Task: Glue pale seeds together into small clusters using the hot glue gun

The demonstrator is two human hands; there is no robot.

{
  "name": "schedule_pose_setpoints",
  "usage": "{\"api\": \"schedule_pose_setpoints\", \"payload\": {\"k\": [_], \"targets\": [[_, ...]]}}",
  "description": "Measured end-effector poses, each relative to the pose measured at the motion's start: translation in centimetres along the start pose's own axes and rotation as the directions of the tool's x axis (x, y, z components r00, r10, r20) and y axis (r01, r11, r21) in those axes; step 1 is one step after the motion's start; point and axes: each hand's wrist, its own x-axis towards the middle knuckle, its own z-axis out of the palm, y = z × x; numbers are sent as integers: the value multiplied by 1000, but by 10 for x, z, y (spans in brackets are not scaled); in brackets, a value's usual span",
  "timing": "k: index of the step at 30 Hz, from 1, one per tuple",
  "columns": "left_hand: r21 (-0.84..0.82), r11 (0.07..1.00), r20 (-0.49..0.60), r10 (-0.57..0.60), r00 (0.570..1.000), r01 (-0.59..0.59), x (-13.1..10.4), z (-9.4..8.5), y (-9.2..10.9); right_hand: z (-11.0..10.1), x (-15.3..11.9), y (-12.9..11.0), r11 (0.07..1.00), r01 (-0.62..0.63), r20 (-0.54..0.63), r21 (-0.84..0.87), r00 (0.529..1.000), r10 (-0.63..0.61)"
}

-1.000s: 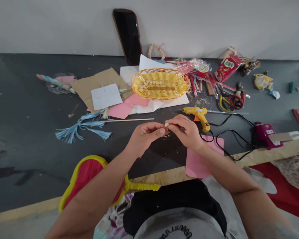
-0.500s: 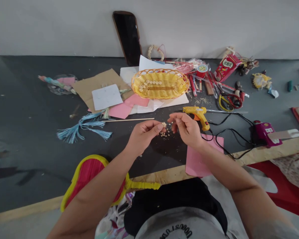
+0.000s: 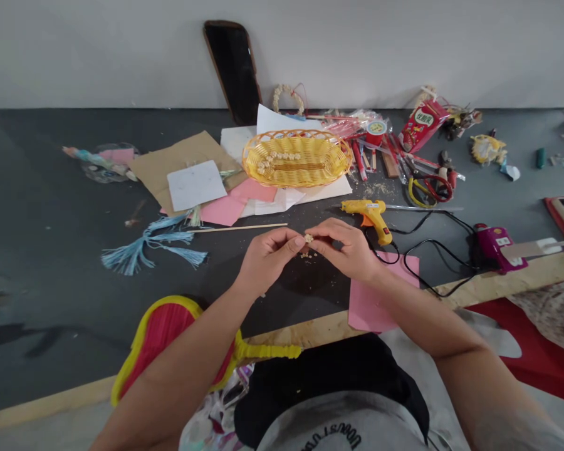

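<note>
My left hand [image 3: 269, 255] pinches a small cream flower-shaped cluster [image 3: 309, 238] between thumb and fingertips. From the other side, the thumb and forefinger of my right hand [image 3: 348, 250] close on the same cluster. Below the fingertips, several tiny cream pieces [image 3: 309, 255] lie loose on the dark tabletop [image 3: 301, 294]. Beyond my hands stands a yellow woven basket [image 3: 297, 176] with similar cream clusters [image 3: 278, 160] inside. A yellow glue gun [image 3: 373, 216] lies close to my right hand.
Pink paper [image 3: 371, 307] lies under my right forearm, near the glue gun's cord. A yellow-edged red fan [image 3: 164, 332] sits below my left forearm. Blue tassels [image 3: 145, 244], a thin stick [image 3: 244, 227], scissors [image 3: 432, 190] and a purple box [image 3: 501, 247] are around. A phone [image 3: 235, 72] leans against the wall.
My right hand has moved left, bringing its fingertips from beside the cluster onto it. My left hand keeps its pinch. The whole view has shifted slightly.
</note>
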Motion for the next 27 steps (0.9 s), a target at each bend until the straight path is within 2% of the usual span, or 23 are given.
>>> {"api": "schedule_pose_setpoints", "payload": {"k": [2, 4, 7, 10, 12, 19, 27], "targets": [[-80, 997, -68, 10, 998, -16, 1, 0, -2, 0, 1, 1, 998, -48, -20, 52, 999, 49], [-180, 983, -92, 10, 996, -27, 2, 0, -4, 0, 1, 3, 991, -87, -27, 101, 996, 90], [-266, 963, 29, -29, 999, 36, 2, 0, -4, 2, 1, 6, 992, -75, -38, 99, 996, 79], [-259, 961, 173, -55, 983, 99, 1, 2, -1, 3, -1, 6, 999, -24, -62, 26, 998, 25], [-226, 970, 195, -43, 980, 88, 0, 3, 2, 3, -2, 5, 1000, -4, -70, -15, 998, 3], [-31, 1000, 30, 3, 1000, -2, -1, 2, 4, 3, -5, 4, 997, -15, -52, -76, 999, 11], [-6, 1000, -13, 27, 1000, -27, -1, 1, 1, 3, -4, 1, 996, 11, -33, -85, 999, -13]]}}
